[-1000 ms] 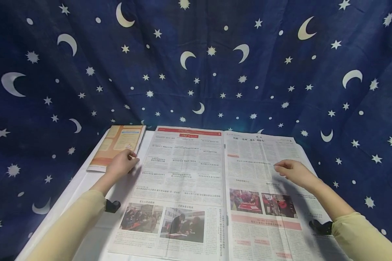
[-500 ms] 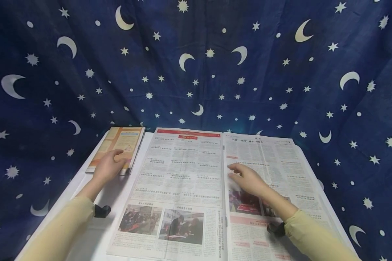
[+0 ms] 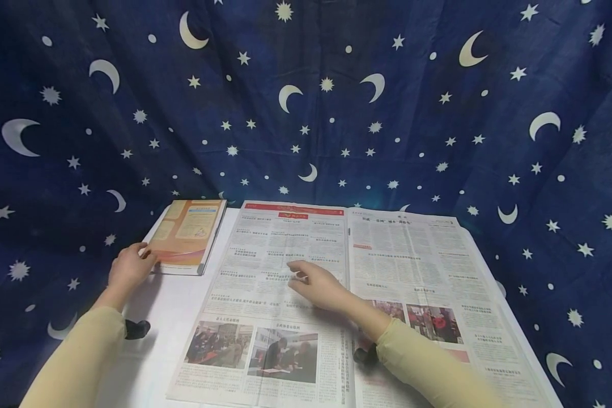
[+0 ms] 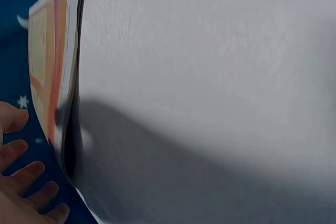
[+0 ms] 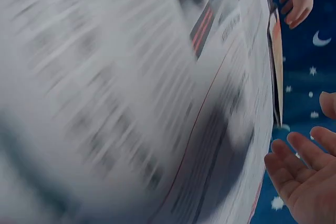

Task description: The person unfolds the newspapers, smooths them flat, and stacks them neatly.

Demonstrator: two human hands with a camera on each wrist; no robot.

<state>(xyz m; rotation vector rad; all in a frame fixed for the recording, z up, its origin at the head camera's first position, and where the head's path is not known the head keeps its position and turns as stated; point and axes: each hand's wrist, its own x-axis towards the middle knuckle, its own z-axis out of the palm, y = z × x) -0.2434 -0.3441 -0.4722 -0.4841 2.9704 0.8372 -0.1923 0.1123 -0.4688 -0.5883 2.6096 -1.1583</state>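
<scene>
An orange-covered magazine lies at the far left of the table, its pages and spine edge showing in the left wrist view. My left hand is at its lower left corner, fingertips right at the edge. In the left wrist view the fingers are spread and bent a little, with nothing between them. A newspaper lies unfolded across the middle and right. Over its left page hovers my right hand, fingers relaxed and holding nothing; its shadow falls on the print below.
White table surface shows between the magazine and the newspaper. A dark blue curtain with moons and stars hangs close behind the table and along both sides. Black wrist cameras sit under the sleeves.
My right hand has swept left from the newspaper's right page to its left page. My left hand has slid from the magazine's right side across to its lower left corner.
</scene>
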